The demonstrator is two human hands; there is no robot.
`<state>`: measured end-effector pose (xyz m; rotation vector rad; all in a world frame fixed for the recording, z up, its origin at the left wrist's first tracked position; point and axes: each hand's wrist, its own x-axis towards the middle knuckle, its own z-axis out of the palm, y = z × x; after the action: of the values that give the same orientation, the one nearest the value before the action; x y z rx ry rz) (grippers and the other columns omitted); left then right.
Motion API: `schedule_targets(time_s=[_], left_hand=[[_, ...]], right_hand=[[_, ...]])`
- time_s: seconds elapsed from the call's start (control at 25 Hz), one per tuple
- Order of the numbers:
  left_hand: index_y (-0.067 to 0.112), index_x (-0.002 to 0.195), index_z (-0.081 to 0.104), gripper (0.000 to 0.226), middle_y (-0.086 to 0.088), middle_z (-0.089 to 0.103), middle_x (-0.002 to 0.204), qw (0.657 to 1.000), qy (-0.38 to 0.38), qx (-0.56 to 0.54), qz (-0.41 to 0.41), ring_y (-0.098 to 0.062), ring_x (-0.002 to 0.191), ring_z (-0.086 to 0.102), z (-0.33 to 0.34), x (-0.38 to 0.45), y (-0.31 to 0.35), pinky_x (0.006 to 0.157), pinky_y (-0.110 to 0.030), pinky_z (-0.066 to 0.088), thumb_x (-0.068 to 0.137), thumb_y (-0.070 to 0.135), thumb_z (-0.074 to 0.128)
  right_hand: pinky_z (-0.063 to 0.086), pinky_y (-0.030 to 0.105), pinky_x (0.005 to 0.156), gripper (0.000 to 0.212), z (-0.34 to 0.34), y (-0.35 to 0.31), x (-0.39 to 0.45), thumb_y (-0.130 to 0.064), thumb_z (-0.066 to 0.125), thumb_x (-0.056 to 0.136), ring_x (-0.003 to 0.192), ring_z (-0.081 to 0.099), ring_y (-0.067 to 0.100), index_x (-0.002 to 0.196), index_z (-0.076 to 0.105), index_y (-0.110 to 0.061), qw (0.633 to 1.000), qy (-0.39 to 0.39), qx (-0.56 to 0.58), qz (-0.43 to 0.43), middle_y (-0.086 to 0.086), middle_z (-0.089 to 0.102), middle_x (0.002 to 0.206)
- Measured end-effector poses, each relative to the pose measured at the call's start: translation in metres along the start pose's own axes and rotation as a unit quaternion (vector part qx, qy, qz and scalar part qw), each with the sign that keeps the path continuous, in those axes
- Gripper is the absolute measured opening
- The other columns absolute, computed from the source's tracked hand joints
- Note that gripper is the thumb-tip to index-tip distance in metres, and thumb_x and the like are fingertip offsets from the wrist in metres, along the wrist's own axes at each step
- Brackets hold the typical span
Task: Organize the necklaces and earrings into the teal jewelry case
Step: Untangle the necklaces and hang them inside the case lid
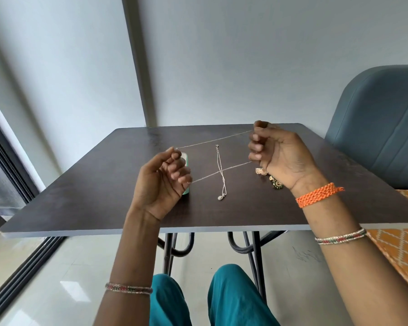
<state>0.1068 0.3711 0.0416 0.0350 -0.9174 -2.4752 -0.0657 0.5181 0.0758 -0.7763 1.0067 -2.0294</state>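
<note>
The head view looks down on a dark wooden surface (104, 184) from where the person sits.

Both hands are raised above it, palms turned toward the camera, with a thin chain necklace (213, 140) stretched between them as a loop. One strand runs along the far side and the other along the near side. This probably keeps the fine chain straight and free of tangles before it is stored.

The left hand (161, 184) has curled fingers and pinches the chain at its upper tip. The right hand (276, 154), also curled, grips the other end at its far fingertips.

Behind the left hand, mostly hidden, stands the teal jewelry case (187, 162); whether it is open cannot be told.

Between the hands a second necklace (220, 172) lies flat on the surface, running from far to near, with its pendant at the near end.

Just beside the right wrist lie gold earrings (260, 171), partly covered by the hand.

A grey-blue chair (382, 123) stands at the far right.
</note>
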Motion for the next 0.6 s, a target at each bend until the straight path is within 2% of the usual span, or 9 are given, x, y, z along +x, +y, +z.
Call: schedule_targets(time_s=[0.08, 0.12, 0.16, 0.24, 0.28, 0.32, 0.4, 0.48, 0.6], left_hand=[[0.012, 0.068, 0.057, 0.017, 0.005, 0.048, 0.056, 0.996, 0.048, -0.059, 0.038, -0.006, 0.048, 0.049, -0.002, 0.005, -0.003, 0.052, -0.019, 0.049, 0.084, 0.016, 0.052], [0.011, 0.070, 0.059, 0.017, 0.003, 0.055, 0.060, 0.994, 0.069, -0.071, 0.051, -0.007, 0.053, 0.056, -0.001, 0.007, -0.002, 0.057, -0.021, 0.053, 0.085, 0.014, 0.052], [0.009, 0.074, 0.059, 0.017, 0.001, 0.060, 0.064, 0.993, 0.081, -0.069, 0.059, -0.010, 0.059, 0.061, 0.001, 0.008, -0.002, 0.063, -0.023, 0.056, 0.088, 0.013, 0.050], [0.008, 0.080, 0.059, 0.019, -0.003, 0.065, 0.070, 0.994, 0.084, -0.022, 0.060, -0.013, 0.066, 0.066, 0.005, 0.011, -0.003, 0.069, -0.025, 0.058, 0.092, 0.013, 0.045], [0.007, 0.082, 0.059, 0.020, -0.005, 0.065, 0.073, 0.995, 0.083, 0.022, 0.050, -0.014, 0.068, 0.066, 0.007, 0.010, -0.005, 0.068, -0.025, 0.058, 0.092, 0.013, 0.043], [0.006, 0.084, 0.058, 0.019, -0.008, 0.062, 0.076, 0.994, 0.077, 0.070, 0.032, -0.016, 0.069, 0.064, 0.010, 0.007, -0.007, 0.065, -0.025, 0.057, 0.092, 0.013, 0.042], [0.003, 0.086, 0.056, 0.020, -0.012, 0.053, 0.080, 0.988, 0.050, 0.143, 0.001, -0.021, 0.070, 0.055, 0.015, 0.001, -0.013, 0.060, -0.027, 0.055, 0.091, 0.015, 0.041], [0.005, 0.082, 0.058, 0.026, -0.011, 0.053, 0.070, 0.986, 0.034, 0.160, -0.022, -0.016, 0.060, 0.052, 0.023, -0.009, -0.015, 0.052, -0.024, 0.052, 0.094, 0.016, 0.038], [0.011, 0.070, 0.061, 0.029, 0.001, 0.045, 0.054, 0.980, 0.002, 0.188, -0.063, -0.007, 0.039, 0.037, 0.034, -0.022, -0.011, 0.038, -0.017, 0.031, 0.089, 0.017, 0.040]], right_hand=[[0.036, 0.020, 0.047, 0.017, 0.003, 0.011, 0.002, 0.002, 0.053, 0.082, 0.056, 0.047, 0.011, 0.083, 0.052, -0.014, 0.997, -0.029, -0.074, -0.003, 0.000, 0.057, 0.064], [0.037, 0.020, 0.048, 0.018, 0.008, 0.013, 0.000, 0.005, 0.049, 0.087, 0.058, 0.048, 0.012, 0.086, 0.053, -0.013, 0.985, -0.056, -0.160, 0.008, 0.003, 0.061, 0.068], [0.038, 0.020, 0.048, 0.019, 0.015, 0.013, -0.003, 0.006, 0.047, 0.091, 0.060, 0.049, 0.013, 0.090, 0.055, -0.011, 0.957, -0.096, -0.273, 0.025, 0.005, 0.065, 0.073], [0.042, 0.020, 0.053, 0.015, 0.030, 0.009, -0.008, 0.002, 0.050, 0.093, 0.066, 0.054, 0.012, 0.099, 0.057, -0.008, 0.856, -0.211, -0.470, 0.052, 0.008, 0.069, 0.086], [0.046, 0.020, 0.058, 0.015, 0.039, 0.007, -0.010, 0.001, 0.053, 0.092, 0.072, 0.057, 0.012, 0.104, 0.058, -0.008, 0.811, -0.271, -0.516, 0.055, 0.008, 0.069, 0.090], [0.048, 0.019, 0.064, 0.017, 0.047, 0.006, -0.012, 0.001, 0.056, 0.091, 0.077, 0.059, 0.012, 0.106, 0.059, -0.008, 0.787, -0.318, -0.527, 0.050, 0.008, 0.068, 0.093], [0.050, 0.021, 0.066, 0.021, 0.060, 0.004, -0.011, 0.004, 0.059, 0.089, 0.075, 0.059, 0.013, 0.106, 0.060, -0.008, 0.790, -0.349, -0.504, 0.026, 0.006, 0.067, 0.090], [0.045, 0.020, 0.053, 0.020, 0.064, -0.001, -0.008, 0.004, 0.056, 0.089, 0.062, 0.056, 0.009, 0.102, 0.062, -0.010, 0.820, -0.300, -0.486, -0.014, 0.004, 0.066, 0.083], [0.032, 0.016, 0.042, 0.016, 0.057, -0.006, -0.006, 0.004, 0.056, 0.089, 0.047, 0.043, 0.005, 0.096, 0.064, -0.008, 0.866, -0.209, -0.449, -0.070, 0.007, 0.066, 0.081]])
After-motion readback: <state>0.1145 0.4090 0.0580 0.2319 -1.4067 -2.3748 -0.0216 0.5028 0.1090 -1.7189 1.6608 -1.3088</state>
